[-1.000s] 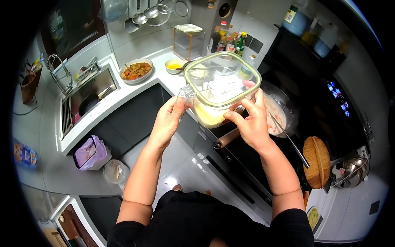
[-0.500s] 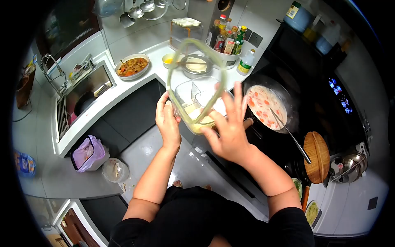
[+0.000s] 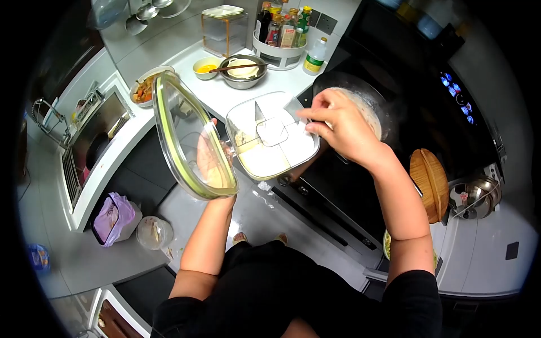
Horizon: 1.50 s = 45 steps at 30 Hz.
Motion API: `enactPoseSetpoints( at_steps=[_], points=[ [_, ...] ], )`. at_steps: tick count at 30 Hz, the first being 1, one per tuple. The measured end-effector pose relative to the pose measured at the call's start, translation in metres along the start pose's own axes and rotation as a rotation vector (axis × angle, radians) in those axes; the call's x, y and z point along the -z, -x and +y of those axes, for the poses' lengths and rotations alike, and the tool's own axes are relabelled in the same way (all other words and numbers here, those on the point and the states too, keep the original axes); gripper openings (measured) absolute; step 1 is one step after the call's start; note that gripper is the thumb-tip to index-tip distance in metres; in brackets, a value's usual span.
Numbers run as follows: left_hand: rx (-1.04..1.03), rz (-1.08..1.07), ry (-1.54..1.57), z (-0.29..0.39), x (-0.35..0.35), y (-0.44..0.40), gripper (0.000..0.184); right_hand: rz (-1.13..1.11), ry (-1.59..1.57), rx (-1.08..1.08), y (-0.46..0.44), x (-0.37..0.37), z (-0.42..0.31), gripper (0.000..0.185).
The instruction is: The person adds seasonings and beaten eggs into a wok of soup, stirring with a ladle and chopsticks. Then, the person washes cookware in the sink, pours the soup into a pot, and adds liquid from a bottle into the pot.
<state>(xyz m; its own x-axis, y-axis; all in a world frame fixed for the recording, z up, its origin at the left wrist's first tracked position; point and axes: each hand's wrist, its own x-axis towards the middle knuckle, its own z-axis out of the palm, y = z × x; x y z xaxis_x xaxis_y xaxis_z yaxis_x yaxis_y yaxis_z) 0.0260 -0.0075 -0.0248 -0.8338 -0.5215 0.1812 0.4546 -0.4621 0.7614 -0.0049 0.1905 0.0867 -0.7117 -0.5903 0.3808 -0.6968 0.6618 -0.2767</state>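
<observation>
My left hand (image 3: 213,155) holds a clear divided seasoning box (image 3: 265,169) from its left side, over the floor beside the stove. Its clear lid (image 3: 189,132) with a green seal stands swung up in front of that hand and shows the fingers through it. White and pale yellowish powders lie in separate compartments around a central one. My right hand (image 3: 344,121) is at the right rim of the box, thumb and fingertips pinched together. Something small and whitish shows at the fingertips, too blurred to name. Behind this hand is a wok (image 3: 369,107) of pale, milky food.
On the back counter are a metal bowl (image 3: 242,81) with chopsticks across it, a small yellow bowl (image 3: 206,69), a bottle rack (image 3: 279,55) and a white-labelled bottle (image 3: 314,56). A wooden lid (image 3: 428,186) lies right of the wok; a lined bin (image 3: 117,219) stands on the floor.
The lid has swung left, uncovering the compartments. My right hand has moved right and up from the box's front, its spread fingers now pinched. The view has shifted.
</observation>
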Motion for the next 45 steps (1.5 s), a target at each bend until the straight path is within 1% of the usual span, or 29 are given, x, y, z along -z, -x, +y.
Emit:
enactPoseSetpoints(
  at_steps=[3,5,6,8,12,14,15,17,18,21,22,24,25,26,27,28,30,31,32,34,35,37,38,40,45],
  points=[
    [-0.064,0.01,-0.019,-0.007,-0.005,0.005,0.039,-0.06,0.019,0.001,0.005,0.0,0.009,0.016],
    [0.029,-0.042,0.017,-0.009,-0.003,0.006,0.037,-0.146,0.025,0.089,0.006,0.003,0.014,0.015],
    [0.035,-0.045,0.016,-0.009,-0.007,0.008,0.037,-0.146,0.025,0.083,0.006,0.007,0.013,0.015],
    [0.086,0.024,0.0,-0.007,-0.019,0.01,0.035,-0.24,0.108,0.127,0.006,0.017,0.007,0.008],
    [0.133,-0.028,0.059,-0.013,-0.022,0.012,0.035,-0.285,0.188,0.15,0.012,0.023,0.011,0.004],
    [0.114,-0.073,0.0,-0.018,-0.021,0.012,0.035,-0.231,0.142,0.164,0.017,0.032,0.009,0.004],
    [0.114,-0.071,0.003,-0.017,-0.023,0.013,0.035,-0.233,0.144,0.165,0.019,0.04,0.005,0.004],
    [0.082,-0.056,-0.056,-0.014,-0.03,0.014,0.035,-0.321,0.233,0.041,0.023,0.054,-0.006,0.007],
    [0.082,-0.057,-0.056,-0.015,-0.031,0.015,0.035,-0.321,0.233,0.04,0.027,0.055,-0.007,0.007],
    [0.043,-0.084,-0.093,-0.016,-0.036,0.014,0.035,-0.141,0.325,0.158,0.039,0.056,-0.008,0.006],
    [0.038,-0.073,-0.103,-0.015,-0.038,0.014,0.035,-0.14,0.325,0.155,0.042,0.055,-0.01,0.006],
    [0.034,-0.062,-0.116,-0.015,-0.039,0.013,0.035,-0.099,0.409,0.044,0.048,0.053,-0.013,0.004],
    [0.016,-0.08,-0.104,-0.015,-0.039,0.012,0.035,-0.099,0.407,0.041,0.05,0.051,-0.013,0.004],
    [-0.001,-0.098,-0.093,-0.016,-0.04,0.012,0.035,-0.101,0.349,-0.026,0.053,0.047,-0.012,0.001],
    [0.002,-0.101,-0.095,-0.016,-0.041,0.012,0.035,-0.102,0.29,-0.094,0.055,0.043,-0.01,0.005],
    [-0.026,-0.109,-0.109,-0.017,-0.042,0.012,0.035,-0.102,0.289,-0.097,0.057,0.039,-0.008,0.005],
    [-0.051,-0.117,-0.123,-0.017,-0.044,0.012,0.036,-0.05,0.002,-0.107,0.06,0.033,-0.002,0.011],
    [-0.026,-0.117,-0.107,-0.016,-0.045,0.012,0.036,-0.021,-0.123,-0.18,0.062,0.03,-0.002,0.011],
    [0.0,-0.117,-0.09,-0.015,-0.046,0.011,0.037,-0.022,-0.125,-0.182,0.063,0.029,-0.001,0.011],
    [-0.018,-0.128,-0.106,-0.018,-0.044,0.011,0.037,-0.122,-0.374,-0.497,0.065,0.029,0.001,0.01],
    [-0.038,-0.14,-0.12,-0.02,-0.044,0.011,0.038,-0.122,-0.375,-0.498,0.066,0.029,0.002,0.01],
    [-0.018,-0.128,-0.129,-0.02,-0.046,0.011,0.038,-0.164,-0.781,-0.844,0.068,0.026,0.007,0.01],
    [0.001,-0.116,-0.137,-0.021,-0.046,0.011,0.038,-0.164,-0.781,-0.845,0.07,0.025,0.01,0.01],
    [-0.002,-0.123,-0.141,-0.022,-0.046,0.01,0.038,-0.074,-1.051,-0.834,0.075,0.022,0.015,0.009],
    [0.041,-0.093,-0.127,-0.024,-0.053,0.007,0.036,0.03,-1.177,-0.864,0.078,0.022,0.025,0.01]
  ],
)
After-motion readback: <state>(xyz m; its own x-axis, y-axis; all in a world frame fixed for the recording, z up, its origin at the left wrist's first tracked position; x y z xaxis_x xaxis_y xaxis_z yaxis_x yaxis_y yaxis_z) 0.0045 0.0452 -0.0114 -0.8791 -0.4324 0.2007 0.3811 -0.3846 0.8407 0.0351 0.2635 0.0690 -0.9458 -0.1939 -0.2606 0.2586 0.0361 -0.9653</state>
